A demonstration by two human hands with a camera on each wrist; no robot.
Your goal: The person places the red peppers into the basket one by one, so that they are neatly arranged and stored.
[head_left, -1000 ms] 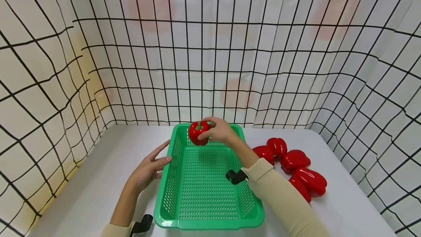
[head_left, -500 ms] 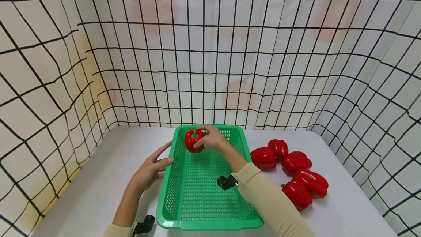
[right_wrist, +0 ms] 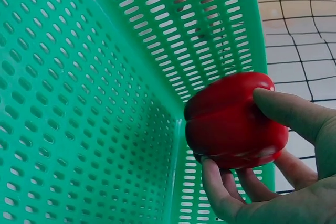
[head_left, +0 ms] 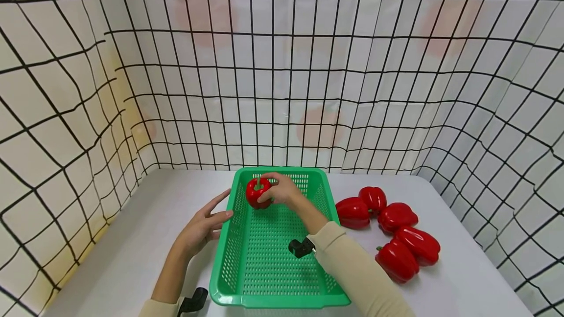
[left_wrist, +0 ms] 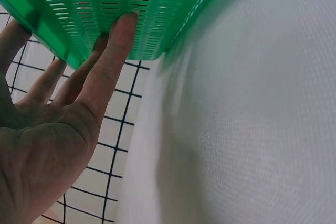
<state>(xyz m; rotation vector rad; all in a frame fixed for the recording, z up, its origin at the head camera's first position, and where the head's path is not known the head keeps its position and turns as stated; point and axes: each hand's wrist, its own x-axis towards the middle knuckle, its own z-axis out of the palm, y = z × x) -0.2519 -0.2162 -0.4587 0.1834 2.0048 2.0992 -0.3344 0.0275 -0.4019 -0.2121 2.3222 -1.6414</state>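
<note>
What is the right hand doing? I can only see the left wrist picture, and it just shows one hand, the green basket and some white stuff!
Observer: The right hand is holding a red pepper between its thumb and fingers.
Operator: Ooh! Are there any more?
Observer: Yes, five more red peppers lie on the white table, to the right of the green basket.
Operator: And the one being held, which way up is it?
Observer: In the head view, its green stem points up.
</note>
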